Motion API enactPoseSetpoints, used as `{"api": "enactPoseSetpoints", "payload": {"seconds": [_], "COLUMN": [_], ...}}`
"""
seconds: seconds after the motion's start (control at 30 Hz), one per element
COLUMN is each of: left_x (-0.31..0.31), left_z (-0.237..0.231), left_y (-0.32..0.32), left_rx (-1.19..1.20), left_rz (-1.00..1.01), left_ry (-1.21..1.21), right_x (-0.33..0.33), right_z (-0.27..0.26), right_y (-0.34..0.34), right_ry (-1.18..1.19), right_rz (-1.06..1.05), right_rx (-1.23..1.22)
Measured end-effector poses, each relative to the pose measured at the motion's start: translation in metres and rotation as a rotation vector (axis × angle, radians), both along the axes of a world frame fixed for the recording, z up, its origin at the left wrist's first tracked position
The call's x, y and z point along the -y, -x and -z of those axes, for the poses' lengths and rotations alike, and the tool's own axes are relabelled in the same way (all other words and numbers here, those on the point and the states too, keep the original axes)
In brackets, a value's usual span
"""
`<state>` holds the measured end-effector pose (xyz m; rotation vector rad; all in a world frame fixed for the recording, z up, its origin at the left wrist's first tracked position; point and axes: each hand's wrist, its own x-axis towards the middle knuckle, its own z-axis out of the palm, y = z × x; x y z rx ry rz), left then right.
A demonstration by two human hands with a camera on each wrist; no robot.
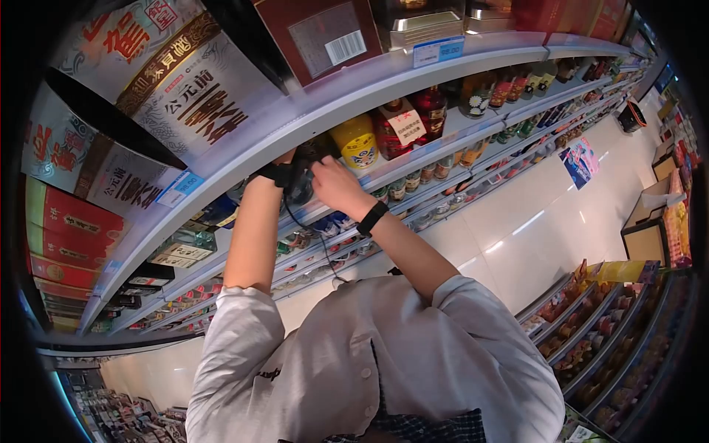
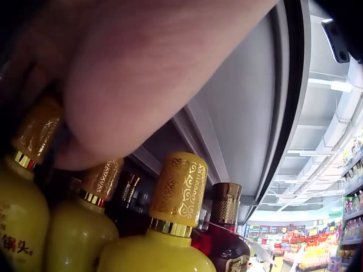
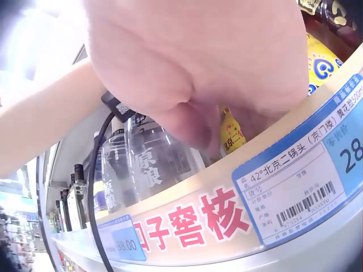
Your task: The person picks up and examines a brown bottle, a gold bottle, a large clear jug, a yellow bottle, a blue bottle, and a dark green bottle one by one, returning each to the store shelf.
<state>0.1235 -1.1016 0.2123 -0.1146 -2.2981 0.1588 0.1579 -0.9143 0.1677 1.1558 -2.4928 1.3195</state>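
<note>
In the head view my left hand [image 1: 285,156] reaches under the upper shelf edge, its fingers mostly hidden. The left wrist view has its palm above several yellow liquor bottles [image 2: 156,255] with embossed gold caps. At the left, one bottle's gold cap [image 2: 38,133] rises between the shaded fingers and the thumb. My right hand [image 1: 340,188] bends over the shelf front beside clear glass bottles [image 3: 161,161]. Its fingers are curled inward behind the shelf lip, and a yellow label [image 3: 231,133] shows between thumb and fingers. I cannot tell whether the right hand holds that bottle.
Beside the right hand stands a yellow bottle with a painted mask [image 1: 358,148], then a red bottle [image 1: 399,129]. Boxed liquor [image 1: 207,81] fills the upper shelf. A price tag [image 3: 300,187] sits on the shelf lip, and a black cable [image 3: 93,198] hangs across it.
</note>
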Motion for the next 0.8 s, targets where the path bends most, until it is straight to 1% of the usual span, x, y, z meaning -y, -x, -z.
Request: {"api": "enactPoseSetpoints", "payload": {"seconds": [0.2, 0.23, 0.3, 0.33, 0.4, 0.43, 0.5, 0.53, 0.6, 0.63, 0.67, 0.7, 0.73, 0.8], "left_x": [0.003, 0.001, -0.004, -0.006, -0.013, -0.016, -0.028, -0.038, -0.04, -0.04, -0.043, -0.048, -0.053, -0.062], "left_z": [0.006, 0.007, -0.002, -0.005, -0.011, -0.014, -0.029, -0.039, -0.036, -0.034, -0.033, -0.034, -0.035, -0.047], "left_y": [0.002, 0.001, -0.002, -0.003, -0.006, -0.01, -0.018, -0.022, -0.023, -0.022, -0.022, -0.024, -0.028, -0.029], "left_rx": [-0.205, -0.197, -0.138, -0.133, -0.217, -0.211, -0.118, -0.146, -0.117, -0.088, -0.04, 0.007, 0.0, -0.012], "left_rz": [-0.059, -0.06, -0.007, -0.01, 0.095, 0.087, 0.157, 0.189, 0.137, 0.092, 0.096, 0.091, 0.106, 0.065], "left_ry": [0.199, 0.198, 0.089, 0.09, 0.048, 0.049, -0.133, -0.145, -0.102, -0.06, -0.116, -0.167, -0.209, -0.216], "right_x": [0.002, 0.002, 0.004, 0.005, 0.005, 0.004, 0.004, 0.005, 0.004, 0.003, 0.004, 0.006, 0.007, 0.009], "right_z": [0.002, 0.002, 0.002, 0.002, 0.002, 0.001, 0.002, 0.002, 0.0, -0.001, -0.003, -0.001, 0.002, -0.001], "right_y": [0.002, 0.004, 0.006, 0.007, 0.007, 0.008, 0.007, 0.007, 0.009, 0.011, 0.013, 0.015, 0.015, 0.017], "right_ry": [-0.029, -0.038, -0.042, -0.052, -0.063, -0.045, -0.028, -0.026, -0.02, -0.086, -0.147, -0.142, -0.118, -0.089], "right_rz": [0.038, 0.034, 0.029, 0.041, 0.044, 0.033, 0.009, 0.016, 0.014, -0.002, -0.023, -0.018, -0.018, -0.036], "right_rx": [-0.012, -0.01, 0.004, 0.017, 0.036, 0.056, 0.076, 0.095, 0.107, 0.133, 0.155, 0.176, 0.194, 0.189]}}
